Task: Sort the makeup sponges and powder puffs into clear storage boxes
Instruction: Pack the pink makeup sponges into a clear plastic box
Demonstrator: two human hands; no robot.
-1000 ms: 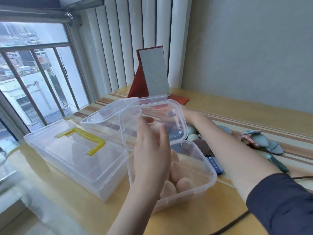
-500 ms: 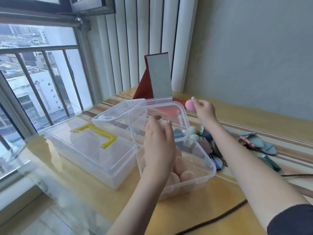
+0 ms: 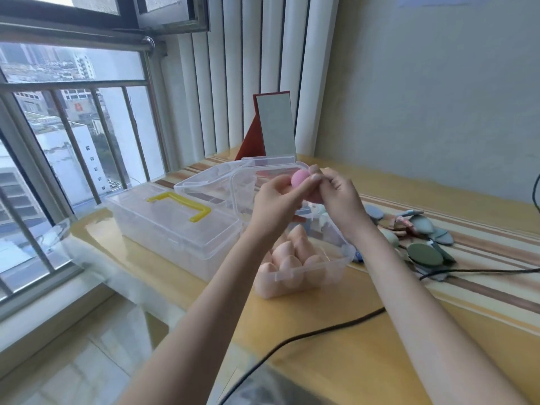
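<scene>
A pink makeup sponge (image 3: 299,178) is pinched between my left hand (image 3: 277,201) and my right hand (image 3: 336,197), held above an open clear box (image 3: 309,276). That box holds several peach egg-shaped sponges (image 3: 292,258), and its lid (image 3: 242,185) stands raised behind my hands. To its left is a larger clear box (image 3: 175,226), closed, with a yellow handle (image 3: 181,201). A heap of grey-green and blue powder puffs (image 3: 420,241) lies on the table to the right.
A red-backed standing mirror (image 3: 276,127) is at the back by the white vertical blinds. A black cable (image 3: 306,337) runs across the yellow table's front and another crosses at the right. The window with railings is on the left, past the table's left edge.
My right hand brought the pink sponge from beside the mirror toward me. My left hand left the box lid and rose to meet it. The camera tilted up.
</scene>
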